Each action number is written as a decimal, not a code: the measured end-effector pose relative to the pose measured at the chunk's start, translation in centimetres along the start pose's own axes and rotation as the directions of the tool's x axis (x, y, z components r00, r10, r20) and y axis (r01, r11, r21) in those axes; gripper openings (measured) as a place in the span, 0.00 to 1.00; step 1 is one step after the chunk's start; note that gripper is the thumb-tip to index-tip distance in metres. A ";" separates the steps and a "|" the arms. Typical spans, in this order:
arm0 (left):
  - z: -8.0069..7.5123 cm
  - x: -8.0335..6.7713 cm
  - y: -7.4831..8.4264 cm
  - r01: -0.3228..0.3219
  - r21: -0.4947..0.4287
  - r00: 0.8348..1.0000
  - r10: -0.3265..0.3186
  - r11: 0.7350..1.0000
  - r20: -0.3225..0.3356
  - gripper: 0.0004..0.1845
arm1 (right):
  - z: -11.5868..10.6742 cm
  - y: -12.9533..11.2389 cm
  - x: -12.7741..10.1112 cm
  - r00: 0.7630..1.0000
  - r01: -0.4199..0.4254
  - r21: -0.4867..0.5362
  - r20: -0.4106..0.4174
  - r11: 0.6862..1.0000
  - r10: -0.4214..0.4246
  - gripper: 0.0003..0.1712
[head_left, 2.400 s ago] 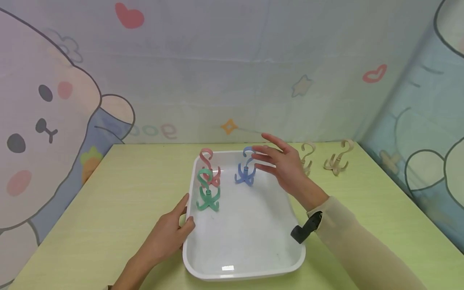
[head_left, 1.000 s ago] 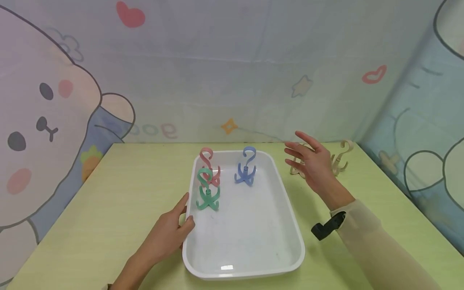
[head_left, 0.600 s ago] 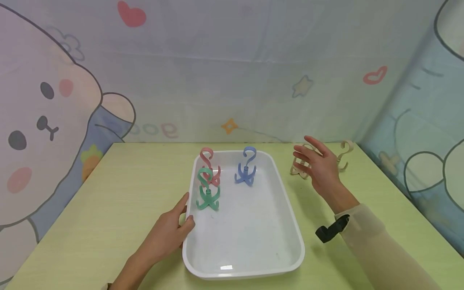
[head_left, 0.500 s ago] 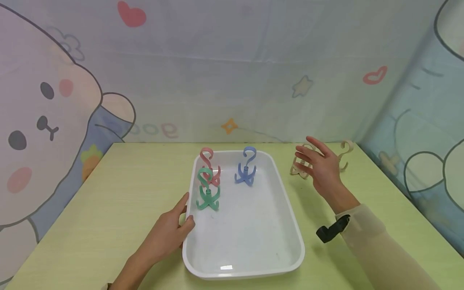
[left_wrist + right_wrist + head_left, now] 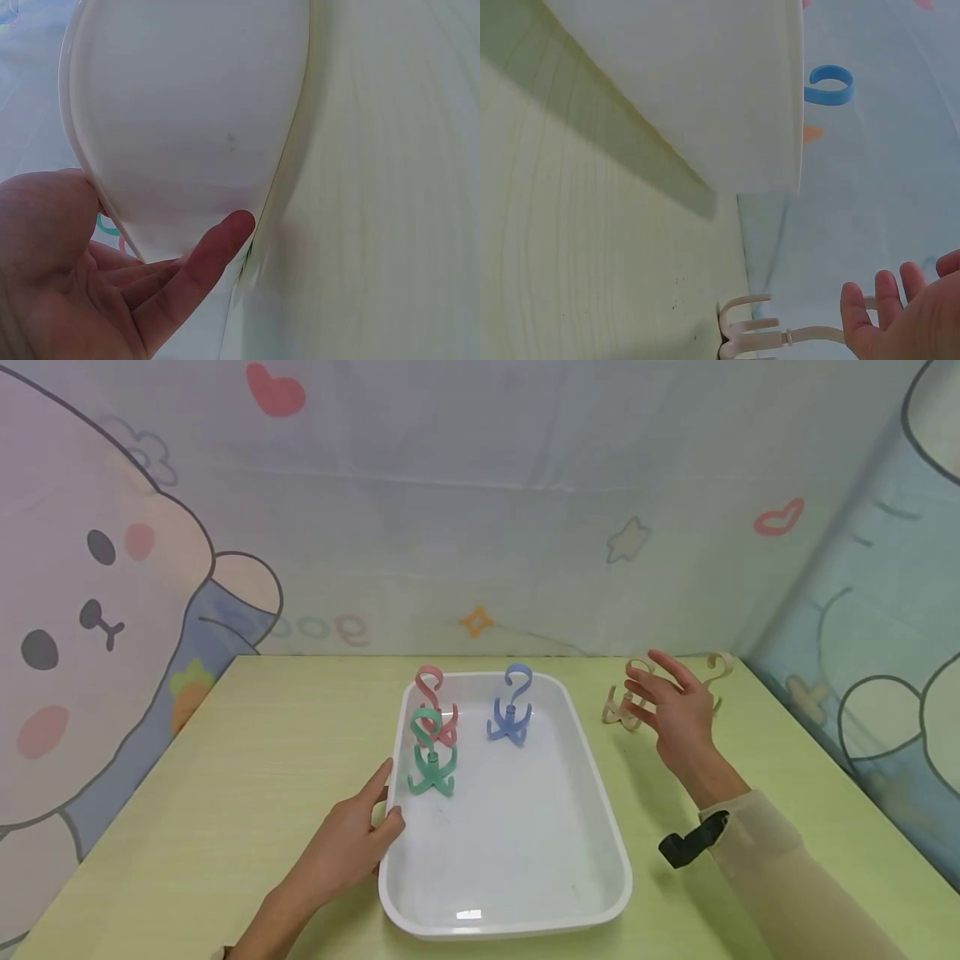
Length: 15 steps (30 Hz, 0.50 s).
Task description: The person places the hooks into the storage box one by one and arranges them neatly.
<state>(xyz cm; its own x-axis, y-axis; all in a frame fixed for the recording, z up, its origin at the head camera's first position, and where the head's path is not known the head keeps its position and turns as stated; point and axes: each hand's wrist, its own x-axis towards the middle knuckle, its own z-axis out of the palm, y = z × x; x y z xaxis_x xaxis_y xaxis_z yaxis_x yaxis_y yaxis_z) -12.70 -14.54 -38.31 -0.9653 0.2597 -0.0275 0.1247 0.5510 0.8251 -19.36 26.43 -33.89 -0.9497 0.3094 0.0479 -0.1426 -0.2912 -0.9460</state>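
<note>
Your right hand [image 5: 678, 714] hovers spread over a beige hook [image 5: 621, 707]
Fingers straight, holding nothing; the hook stands on the table [image 5: 225, 777] just right of the white tray [image 5: 611, 827]. Your left hand [image 5: 348, 847] rests open against the tray's left rim

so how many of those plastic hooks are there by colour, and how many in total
pink plastic swivel hook: 1
green plastic swivel hook: 1
blue plastic swivel hook: 1
beige plastic swivel hooks: 2
total: 5, three standing in the white plastic tray, two on the table by the right hand
</note>
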 end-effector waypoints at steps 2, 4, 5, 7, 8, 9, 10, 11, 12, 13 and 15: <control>0.0 0.0 0.0 0.003 -0.001 1.000 -0.003 1.000 0.002 0.40 | -0.2 0.1 0.1 1.000 -0.002 0.008 -0.014 1.000 0.003 0.28; 0.0 0.0 -0.1 0.010 -0.005 1.000 -0.010 1.000 0.005 0.40 | -0.3 0.2 0.2 1.000 -0.006 0.008 -0.026 1.000 0.006 0.28; 0.0 0.0 -0.1 0.012 -0.006 1.000 -0.012 1.000 0.005 0.40 | -0.4 0.2 0.2 0.999 -0.008 0.004 -0.033 1.000 0.008 0.28; 0.0 0.0 -0.1 0.019 -0.005 1.000 -0.019 1.000 0.005 0.40 | -0.5 0.3 0.3 0.999 -0.009 -0.017 -0.049 1.000 0.008 0.28; 0.0 0.0 -0.2 0.019 -0.004 1.000 -0.019 1.000 0.005 0.40 | -0.5 0.3 0.4 0.998 -0.009 -0.031 -0.059 0.999 0.007 0.29; 0.0 0.1 -0.2 0.018 -0.002 1.000 -0.018 1.000 0.005 0.40 | -0.6 0.3 0.4 0.998 -0.010 -0.039 -0.068 0.999 0.008 0.29; 0.0 0.1 -0.2 0.014 0.000 1.000 -0.014 1.000 0.004 0.40 | -0.6 0.4 0.4 0.997 -0.012 -0.045 -0.075 0.999 0.008 0.29; 0.0 0.0 -0.2 0.012 0.002 1.000 -0.012 1.000 0.004 0.40 | -0.7 0.4 0.5 0.996 -0.013 -0.050 -0.084 0.999 0.009 0.29; 0.0 0.0 -0.2 0.010 0.004 1.000 -0.010 1.000 0.003 0.40 | -0.7 0.4 0.5 0.996 -0.013 -0.053 -0.091 0.999 0.009 0.29; 0.0 0.0 -0.2 0.006 0.003 1.000 -0.006 1.000 0.004 0.40 | -0.7 0.4 0.6 0.995 -0.014 -0.052 -0.098 0.999 0.009 0.29; 0.0 0.0 -0.2 -0.001 0.004 1.000 0.001 1.000 0.003 0.40 | -0.9 0.4 0.6 0.994 -0.020 -0.026 -0.104 0.999 0.018 0.28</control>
<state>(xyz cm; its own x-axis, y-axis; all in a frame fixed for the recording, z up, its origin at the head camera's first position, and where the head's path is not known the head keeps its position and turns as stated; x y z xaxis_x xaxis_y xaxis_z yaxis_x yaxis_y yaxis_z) -12.75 -14.68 -38.46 -0.9645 0.2626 -0.0289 0.1262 0.5540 0.8229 -19.79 27.30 -34.56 -0.9178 0.3971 -0.0026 -0.1157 -0.2735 -0.9549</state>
